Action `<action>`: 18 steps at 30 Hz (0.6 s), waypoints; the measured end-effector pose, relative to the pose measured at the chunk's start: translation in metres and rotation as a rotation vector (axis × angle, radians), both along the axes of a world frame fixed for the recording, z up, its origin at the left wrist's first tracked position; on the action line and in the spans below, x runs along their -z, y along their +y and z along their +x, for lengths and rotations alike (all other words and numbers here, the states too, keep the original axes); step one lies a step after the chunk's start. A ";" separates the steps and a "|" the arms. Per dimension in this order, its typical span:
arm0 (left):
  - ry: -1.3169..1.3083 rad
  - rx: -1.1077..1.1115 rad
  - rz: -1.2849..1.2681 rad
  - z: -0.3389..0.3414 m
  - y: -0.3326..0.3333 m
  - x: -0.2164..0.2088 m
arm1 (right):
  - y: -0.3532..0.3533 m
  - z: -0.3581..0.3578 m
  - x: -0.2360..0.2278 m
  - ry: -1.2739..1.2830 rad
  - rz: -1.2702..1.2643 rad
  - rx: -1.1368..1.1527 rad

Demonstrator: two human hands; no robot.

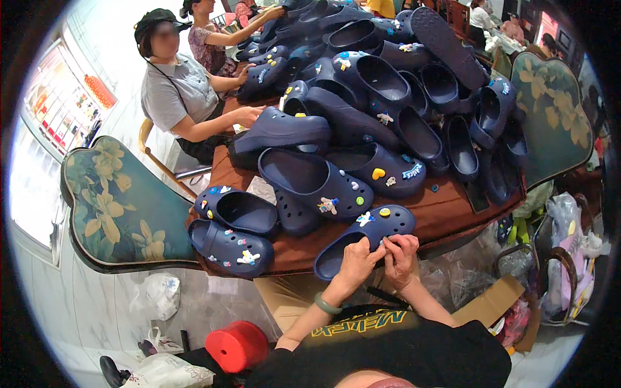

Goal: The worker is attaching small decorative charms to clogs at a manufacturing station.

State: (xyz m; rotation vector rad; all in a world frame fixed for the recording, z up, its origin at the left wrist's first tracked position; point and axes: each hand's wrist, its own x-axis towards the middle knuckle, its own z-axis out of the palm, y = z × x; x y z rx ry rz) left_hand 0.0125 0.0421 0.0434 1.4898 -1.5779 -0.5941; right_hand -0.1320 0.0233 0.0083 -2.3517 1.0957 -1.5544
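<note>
A navy clog (394,223) lies at the near edge of the table, its toe pointing to the right and a white charm and a yellow-green charm on its upper. Against its near side, my left hand (357,262), with a bracelet at the wrist, is closed on the clog. My right hand (401,260) meets it there with fingers pinched; whatever is between those fingertips is hidden. Beyond them stands a larger clog (317,184) with a white figure charm. To the left, two more decorated clogs (233,249) sit side by side.
A big heap of navy clogs (381,77) covers the brown-covered table (446,210). Two people work along its left side; one person's hand (248,116) touches a clog. Floral-backed chairs (123,207) flank the table. A red stool (237,346), bags and cardboard (495,301) are on the floor.
</note>
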 end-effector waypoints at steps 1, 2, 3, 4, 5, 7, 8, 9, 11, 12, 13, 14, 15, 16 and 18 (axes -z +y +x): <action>-0.051 0.022 -0.018 0.001 0.000 0.000 | 0.001 -0.001 -0.002 0.027 0.009 0.003; -0.146 0.044 -0.013 0.002 -0.001 0.001 | 0.002 -0.002 -0.004 0.054 0.019 0.005; -0.078 0.029 -0.028 0.001 -0.001 0.002 | 0.002 -0.004 -0.007 0.084 0.027 0.005; -0.053 0.012 -0.020 0.000 0.000 0.002 | 0.003 -0.006 -0.009 0.102 0.029 0.008; -0.038 -0.008 -0.027 -0.001 0.000 0.003 | 0.003 -0.007 -0.011 0.120 0.029 0.004; 0.017 -0.033 -0.035 -0.003 0.000 0.005 | 0.002 -0.009 -0.015 0.137 0.046 -0.027; 0.040 -0.044 -0.047 -0.004 -0.001 0.007 | 0.000 -0.011 -0.017 0.137 0.062 -0.048; 0.153 -0.037 0.006 -0.004 -0.001 0.008 | -0.002 -0.012 -0.020 0.139 0.086 -0.063; 0.224 -0.027 0.077 0.000 -0.001 0.012 | -0.009 -0.014 -0.024 0.134 0.049 -0.107; 0.266 -0.012 0.126 0.002 -0.002 0.013 | -0.012 -0.015 -0.026 0.131 0.034 -0.123; 0.307 0.000 0.118 0.003 -0.003 0.014 | -0.015 -0.017 -0.028 0.120 0.030 -0.140; 0.350 0.014 0.127 0.004 -0.004 0.016 | -0.019 -0.017 -0.030 0.130 0.018 -0.156; 0.407 0.043 0.130 0.005 -0.005 0.017 | -0.022 -0.018 -0.032 0.140 0.008 -0.170; 0.353 0.037 0.147 0.005 -0.006 0.017 | -0.025 -0.019 -0.034 0.142 -0.003 -0.185; 0.279 0.046 0.177 0.004 -0.008 0.018 | -0.027 -0.021 -0.037 0.148 0.038 -0.199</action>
